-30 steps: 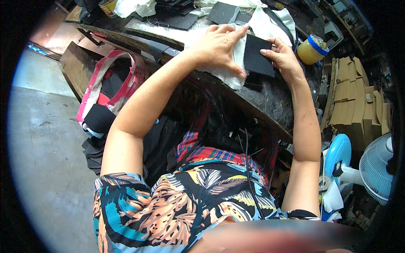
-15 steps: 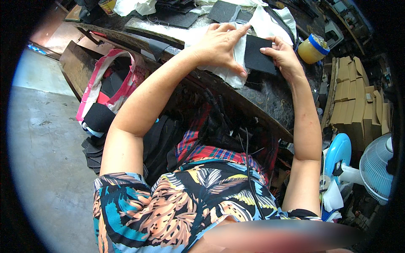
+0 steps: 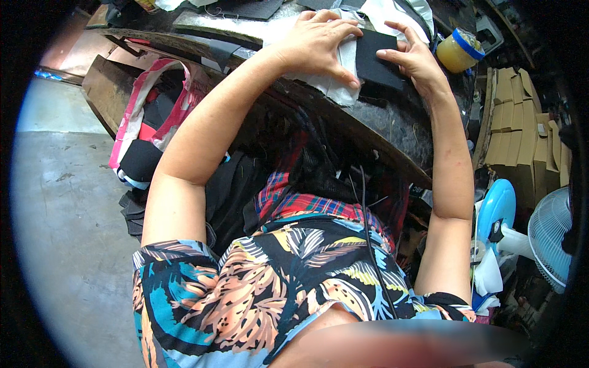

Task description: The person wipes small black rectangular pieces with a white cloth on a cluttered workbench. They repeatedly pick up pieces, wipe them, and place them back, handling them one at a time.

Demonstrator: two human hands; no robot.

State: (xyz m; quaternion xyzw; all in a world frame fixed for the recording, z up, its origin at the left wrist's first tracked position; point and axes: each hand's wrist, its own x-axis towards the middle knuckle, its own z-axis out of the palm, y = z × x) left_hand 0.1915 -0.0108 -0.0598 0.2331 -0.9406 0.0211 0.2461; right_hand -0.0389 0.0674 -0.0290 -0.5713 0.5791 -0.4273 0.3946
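My left hand [image 3: 319, 43] lies flat, fingers spread, on a white cloth piece [image 3: 334, 76] on the dark worktable [image 3: 392, 132]. Beside it, my right hand [image 3: 417, 61] presses on a black rectangular piece of material [image 3: 374, 58] that rests on the white cloth, with thumb and fingers at its right edge. Both forearms reach up from the lower part of the view. Neither hand closes around anything.
A yellow jar with a blue lid [image 3: 460, 50] stands right of my right hand. Folded brown cardboard [image 3: 521, 129] is stacked at the right, with a blue-and-white fan [image 3: 521, 227] below. A pink-and-white bag [image 3: 153, 122] sits left on the grey floor [image 3: 67, 214]. More black pieces [image 3: 245, 7] lie farther back.
The hands stay on the white cloth and black piece. My right hand's fingers have shifted slightly along the black piece's right edge.
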